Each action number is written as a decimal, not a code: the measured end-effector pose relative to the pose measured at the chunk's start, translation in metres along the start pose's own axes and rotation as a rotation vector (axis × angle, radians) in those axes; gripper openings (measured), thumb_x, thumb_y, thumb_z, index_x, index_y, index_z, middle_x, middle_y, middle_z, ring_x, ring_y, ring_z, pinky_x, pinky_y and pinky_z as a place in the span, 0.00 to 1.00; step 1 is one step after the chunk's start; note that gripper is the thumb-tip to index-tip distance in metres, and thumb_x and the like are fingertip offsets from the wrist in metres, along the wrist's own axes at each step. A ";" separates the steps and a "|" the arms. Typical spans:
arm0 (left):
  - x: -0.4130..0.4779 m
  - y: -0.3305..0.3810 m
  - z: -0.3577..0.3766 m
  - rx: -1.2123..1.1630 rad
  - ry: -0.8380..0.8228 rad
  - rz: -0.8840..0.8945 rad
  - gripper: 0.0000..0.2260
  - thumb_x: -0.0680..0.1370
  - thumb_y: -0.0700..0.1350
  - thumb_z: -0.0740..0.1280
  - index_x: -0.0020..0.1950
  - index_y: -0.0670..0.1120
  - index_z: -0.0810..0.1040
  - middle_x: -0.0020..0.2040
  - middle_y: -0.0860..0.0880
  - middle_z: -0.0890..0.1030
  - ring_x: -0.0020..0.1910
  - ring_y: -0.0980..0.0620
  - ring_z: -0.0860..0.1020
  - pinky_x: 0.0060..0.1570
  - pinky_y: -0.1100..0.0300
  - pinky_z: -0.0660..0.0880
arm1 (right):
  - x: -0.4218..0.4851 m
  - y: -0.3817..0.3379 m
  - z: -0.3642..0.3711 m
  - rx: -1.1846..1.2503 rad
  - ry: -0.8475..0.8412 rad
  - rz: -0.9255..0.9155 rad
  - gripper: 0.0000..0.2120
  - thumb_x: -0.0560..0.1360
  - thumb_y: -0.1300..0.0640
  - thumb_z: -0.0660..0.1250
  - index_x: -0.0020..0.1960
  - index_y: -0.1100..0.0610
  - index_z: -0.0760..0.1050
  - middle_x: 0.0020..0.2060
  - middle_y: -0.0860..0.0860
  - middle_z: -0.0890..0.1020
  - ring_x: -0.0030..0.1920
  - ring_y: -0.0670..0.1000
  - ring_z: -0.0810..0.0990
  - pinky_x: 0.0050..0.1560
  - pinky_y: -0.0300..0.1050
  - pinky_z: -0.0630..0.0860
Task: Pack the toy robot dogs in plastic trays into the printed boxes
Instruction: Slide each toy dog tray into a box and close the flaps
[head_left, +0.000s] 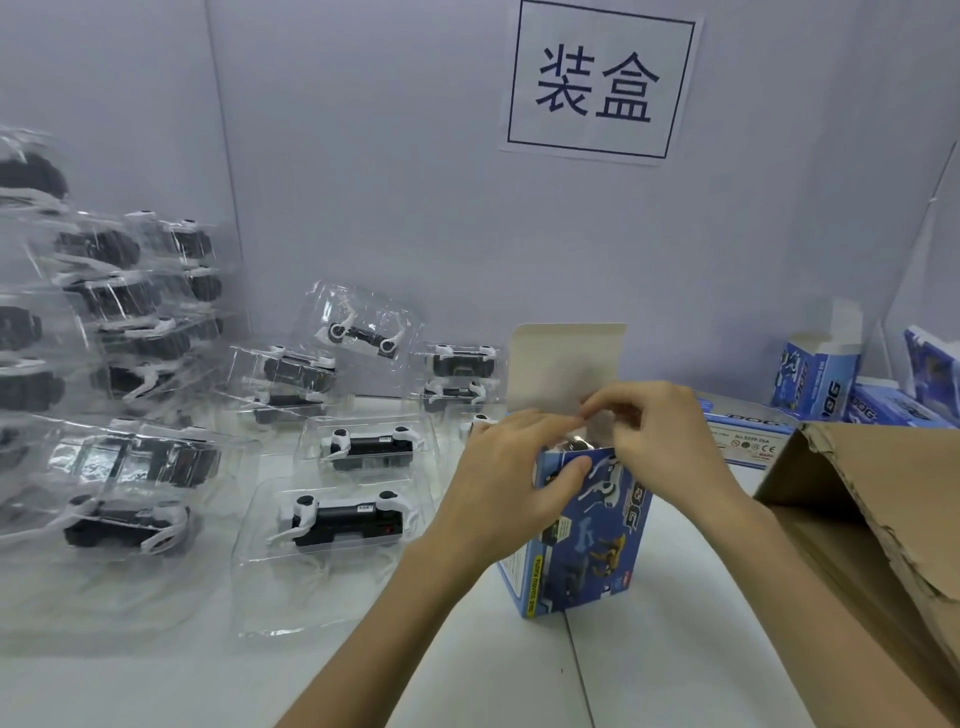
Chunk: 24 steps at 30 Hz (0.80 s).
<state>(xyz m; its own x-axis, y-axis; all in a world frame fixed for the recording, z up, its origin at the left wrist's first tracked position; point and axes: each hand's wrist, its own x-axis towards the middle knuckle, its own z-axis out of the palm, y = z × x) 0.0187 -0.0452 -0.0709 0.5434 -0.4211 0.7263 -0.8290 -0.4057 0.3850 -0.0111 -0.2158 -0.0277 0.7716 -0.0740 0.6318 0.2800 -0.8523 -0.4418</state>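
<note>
Box (587, 540) stands upright on desk (675, 623), lid flap raised, dark toy visible inside. Left hand (511, 467) grips its upper left side, thumb on front. Right hand (660, 431) pinches at its open mouth. Trayed dogs (337, 519) lie left.

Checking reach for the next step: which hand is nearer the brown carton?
Right. The right hand pinches at the open top of the box, just left of the carton; the left hand grips the box's left side, farther away.
</note>
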 end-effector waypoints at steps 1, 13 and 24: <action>0.002 0.001 -0.001 0.001 -0.002 -0.002 0.15 0.79 0.52 0.68 0.64 0.51 0.82 0.58 0.56 0.83 0.59 0.59 0.78 0.60 0.51 0.74 | 0.001 0.000 0.001 -0.021 0.026 0.029 0.20 0.72 0.73 0.62 0.46 0.52 0.85 0.49 0.47 0.85 0.45 0.41 0.81 0.49 0.29 0.72; 0.001 -0.002 0.002 0.014 -0.008 0.003 0.12 0.80 0.52 0.68 0.58 0.47 0.84 0.55 0.55 0.84 0.57 0.59 0.75 0.56 0.58 0.76 | -0.015 0.026 0.011 0.808 0.226 0.676 0.13 0.73 0.63 0.74 0.54 0.52 0.77 0.40 0.45 0.83 0.36 0.48 0.84 0.36 0.41 0.79; 0.002 -0.006 0.001 -0.011 -0.041 -0.004 0.14 0.80 0.54 0.67 0.58 0.47 0.84 0.54 0.55 0.84 0.56 0.58 0.75 0.55 0.58 0.76 | -0.005 0.019 0.016 0.407 0.212 0.439 0.10 0.77 0.67 0.65 0.45 0.54 0.80 0.44 0.50 0.85 0.43 0.52 0.84 0.32 0.42 0.75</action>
<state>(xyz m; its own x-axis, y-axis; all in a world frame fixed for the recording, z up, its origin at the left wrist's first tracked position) 0.0247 -0.0443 -0.0723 0.5511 -0.4524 0.7012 -0.8283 -0.3984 0.3939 -0.0009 -0.2234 -0.0495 0.7454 -0.5084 0.4311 0.1905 -0.4572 -0.8687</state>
